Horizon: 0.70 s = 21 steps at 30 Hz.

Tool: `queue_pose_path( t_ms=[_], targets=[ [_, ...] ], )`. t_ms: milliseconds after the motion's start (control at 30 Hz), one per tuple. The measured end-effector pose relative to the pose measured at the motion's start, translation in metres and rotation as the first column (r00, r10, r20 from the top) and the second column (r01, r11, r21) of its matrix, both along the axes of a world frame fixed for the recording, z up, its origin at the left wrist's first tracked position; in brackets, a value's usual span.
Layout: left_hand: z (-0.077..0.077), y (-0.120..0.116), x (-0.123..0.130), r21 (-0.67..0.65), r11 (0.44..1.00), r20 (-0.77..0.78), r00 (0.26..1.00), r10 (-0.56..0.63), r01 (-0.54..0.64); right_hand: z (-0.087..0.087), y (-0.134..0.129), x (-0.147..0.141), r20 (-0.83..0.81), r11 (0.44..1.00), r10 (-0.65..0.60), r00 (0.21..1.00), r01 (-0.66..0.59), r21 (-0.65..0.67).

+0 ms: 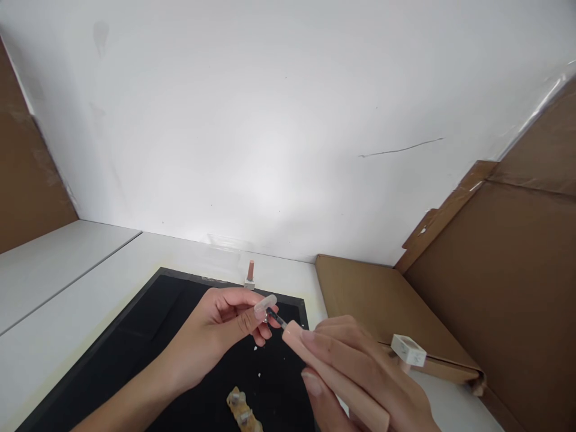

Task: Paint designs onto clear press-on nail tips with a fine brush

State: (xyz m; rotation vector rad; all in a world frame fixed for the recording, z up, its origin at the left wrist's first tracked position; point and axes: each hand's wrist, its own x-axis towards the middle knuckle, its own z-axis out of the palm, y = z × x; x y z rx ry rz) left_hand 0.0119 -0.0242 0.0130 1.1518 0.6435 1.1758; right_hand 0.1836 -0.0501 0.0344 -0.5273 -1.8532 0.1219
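Note:
Above the black mat, my left hand [229, 321] pinches a small pale translucent piece [265, 306], shaped like a nail tip, between thumb and fingers. A small shiny bit shows just under that piece. My right hand [364, 372] grips a long peach-pink brush handle [333, 378]. The dark tip of the brush [274, 315] points left and is at the pale piece; whether it touches cannot be made out for sure.
A black mat [130, 324] with a raised rim lies below. Behind it stands a small bottle with a pink cap [251, 271]. A yellowish strip with clear bits [243, 411] lies near the front. At right are a flat cardboard box [360, 288] and a white block [408, 350].

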Motion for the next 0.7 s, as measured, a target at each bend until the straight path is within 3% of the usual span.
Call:
queue_pose_path(
  t_ms=[233,500,700],
  targets=[
    [0.0012,-0.0016,0.0003,-0.012,1.0,0.009,1.0,-0.021,0.021,0.0007,0.0032,0.0005,0.072,1.0,-0.001,0.997,-0.001,0.025],
    [0.0002,-0.0022,0.0003,-0.007,0.999,0.024,0.999,-0.042,0.042,-0.0026,0.0054,-0.0009,0.016,0.997,-0.019,1.0,0.018,0.073],
    [0.0003,-0.0001,0.0008,-0.024,1.0,0.01,1.0,-0.017,0.017,0.0009,0.0017,-0.0032,0.028,0.999,-0.005,1.0,0.004,0.036]
  ],
)
